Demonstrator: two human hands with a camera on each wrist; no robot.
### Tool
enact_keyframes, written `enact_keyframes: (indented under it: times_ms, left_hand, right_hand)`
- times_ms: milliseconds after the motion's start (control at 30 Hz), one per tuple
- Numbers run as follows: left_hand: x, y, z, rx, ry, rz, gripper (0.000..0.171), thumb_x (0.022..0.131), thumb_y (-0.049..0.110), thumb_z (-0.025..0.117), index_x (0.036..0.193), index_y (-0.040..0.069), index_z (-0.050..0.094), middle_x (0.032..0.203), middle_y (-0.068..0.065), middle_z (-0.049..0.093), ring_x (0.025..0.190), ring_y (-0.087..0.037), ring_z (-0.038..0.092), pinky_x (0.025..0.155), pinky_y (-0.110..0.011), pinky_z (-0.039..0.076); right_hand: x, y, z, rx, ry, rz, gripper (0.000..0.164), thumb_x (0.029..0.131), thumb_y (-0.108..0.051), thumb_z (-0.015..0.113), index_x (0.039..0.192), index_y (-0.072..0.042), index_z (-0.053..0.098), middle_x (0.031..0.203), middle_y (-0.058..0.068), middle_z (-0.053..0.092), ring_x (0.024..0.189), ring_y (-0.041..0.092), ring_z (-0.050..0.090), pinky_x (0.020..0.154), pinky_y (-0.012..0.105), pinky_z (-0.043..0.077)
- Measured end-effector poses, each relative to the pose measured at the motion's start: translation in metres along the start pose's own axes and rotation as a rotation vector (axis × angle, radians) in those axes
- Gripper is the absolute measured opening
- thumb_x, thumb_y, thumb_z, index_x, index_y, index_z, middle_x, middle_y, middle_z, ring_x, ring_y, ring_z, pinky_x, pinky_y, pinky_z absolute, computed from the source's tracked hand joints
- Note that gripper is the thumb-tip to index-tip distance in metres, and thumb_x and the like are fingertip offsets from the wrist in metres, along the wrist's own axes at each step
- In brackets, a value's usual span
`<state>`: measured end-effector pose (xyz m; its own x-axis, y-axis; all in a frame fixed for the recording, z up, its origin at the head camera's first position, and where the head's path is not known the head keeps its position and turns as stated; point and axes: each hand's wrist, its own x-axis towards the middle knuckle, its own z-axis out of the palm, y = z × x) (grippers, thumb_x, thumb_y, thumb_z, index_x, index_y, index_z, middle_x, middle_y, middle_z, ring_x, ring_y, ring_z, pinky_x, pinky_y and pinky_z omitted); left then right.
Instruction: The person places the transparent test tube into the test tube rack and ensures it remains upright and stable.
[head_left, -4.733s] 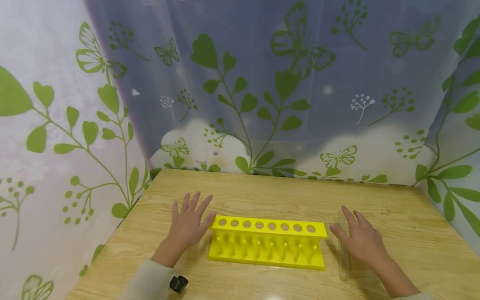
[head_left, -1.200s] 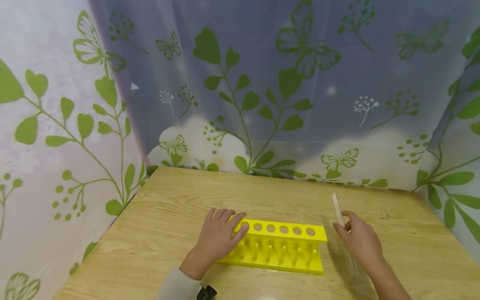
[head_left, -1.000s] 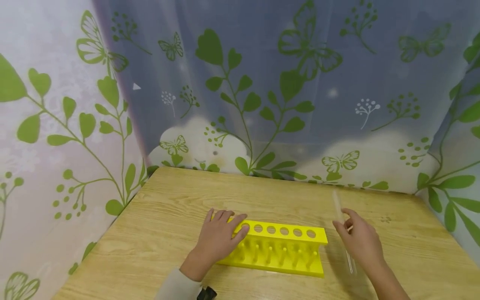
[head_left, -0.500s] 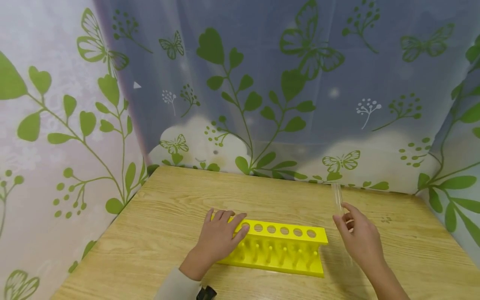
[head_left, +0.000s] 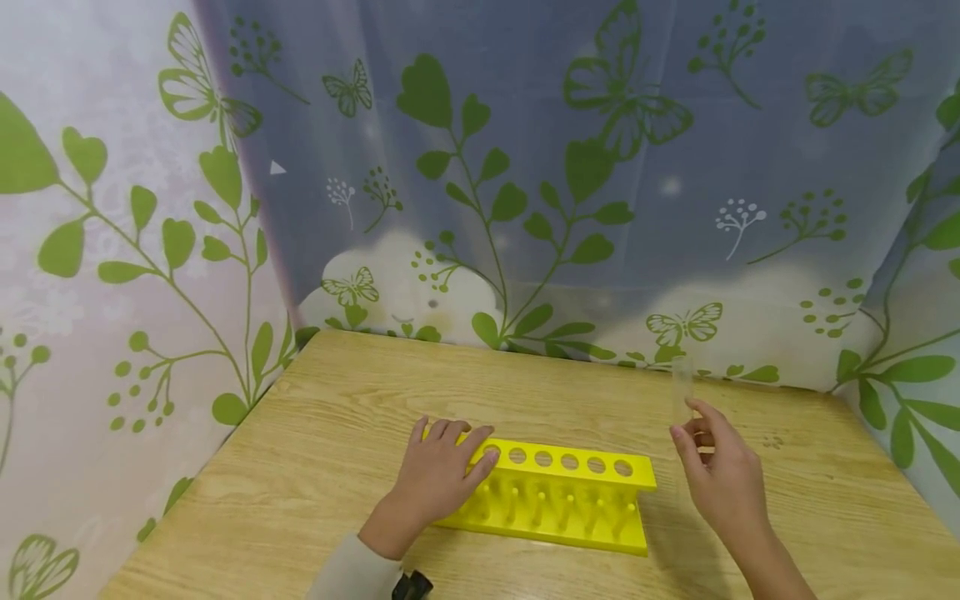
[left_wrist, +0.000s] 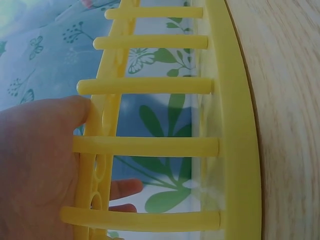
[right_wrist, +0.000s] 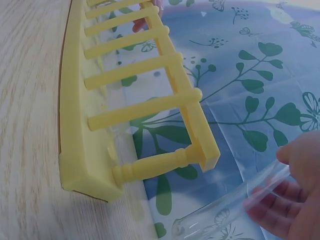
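Note:
A yellow test tube rack [head_left: 558, 478] stands on the table, with a row of round holes above upright pegs. My left hand [head_left: 442, 475] grips its left end, thumb on the near side of the top bar. In the left wrist view, fingertips [left_wrist: 125, 188] show beyond that bar. Right of the rack, my right hand [head_left: 723, 467] pinches a clear test tube [head_left: 682, 389] between thumb and fingers. The tube stands nearly upright above the hand and looks faint against the table. In the right wrist view the glass tube [right_wrist: 220, 202] is apart from the rack's end.
The wooden table [head_left: 360, 375] ends at a patterned curtain [head_left: 465, 167] behind and another patterned cloth [head_left: 112, 292] on the left. A small black object [head_left: 412, 586] sits by the left sleeve [head_left: 356, 571].
Earlier the left hand lay spread at the rack's end and the tube lay under the right hand. The left hand then took hold of the rack; the right hand lifted the tube and tilted it upright.

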<state>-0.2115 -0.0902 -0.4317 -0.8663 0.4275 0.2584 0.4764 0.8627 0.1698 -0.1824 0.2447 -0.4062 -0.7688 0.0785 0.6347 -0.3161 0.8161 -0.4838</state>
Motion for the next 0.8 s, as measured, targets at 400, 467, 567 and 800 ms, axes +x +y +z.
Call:
enact_keyframes:
  times_ms: [400, 467, 567, 800]
  left_hand:
    - [-0.0002, -0.0014, 0.0005, -0.002, -0.002, 0.002, 0.047, 0.103, 0.050, 0.036, 0.139, 0.025, 0.053, 0.128, -0.008, 0.057, 0.121, -0.033, 0.050, 0.108, -0.062, 0.025]
    - [-0.0006, -0.0012, 0.0011, -0.004, 0.005, 0.004, 0.047, 0.103, 0.050, 0.037, 0.138, 0.024, 0.053, 0.128, -0.008, 0.057, 0.121, -0.033, 0.050, 0.107, -0.062, 0.025]
    - [-0.0013, -0.0008, 0.0022, -0.006, 0.008, 0.005, 0.047, 0.103, 0.050, 0.037, 0.138, 0.024, 0.053, 0.127, -0.008, 0.057, 0.121, -0.033, 0.051, 0.107, -0.063, 0.025]
    - [0.0004, -0.0011, 0.0033, -0.007, 0.008, -0.002, 0.047, 0.103, 0.050, 0.037, 0.138, 0.024, 0.053, 0.127, -0.007, 0.057, 0.122, -0.033, 0.049, 0.108, -0.062, 0.024]
  right_hand:
    - [-0.0012, -0.0026, 0.0037, 0.072, 0.072, -0.009, 0.037, 0.093, -0.007, 0.065, 0.128, 0.000, 0.056, 0.090, 0.007, 0.064, 0.084, -0.010, 0.053, 0.071, -0.003, 0.037]
    - [-0.0018, -0.0038, 0.0033, 0.091, 0.083, -0.014, 0.037, 0.092, -0.005, 0.065, 0.128, 0.000, 0.055, 0.090, 0.007, 0.064, 0.086, -0.016, 0.049, 0.072, -0.002, 0.038]
    - [-0.0029, -0.0056, 0.0025, 0.115, 0.100, -0.023, 0.038, 0.091, -0.002, 0.065, 0.128, 0.001, 0.055, 0.090, 0.008, 0.064, 0.087, -0.019, 0.048, 0.073, -0.002, 0.038]
    - [-0.0005, -0.0079, 0.0019, 0.193, 0.163, -0.106, 0.042, 0.087, 0.010, 0.065, 0.128, 0.006, 0.053, 0.089, 0.010, 0.061, 0.089, -0.020, 0.050, 0.078, 0.000, 0.040]
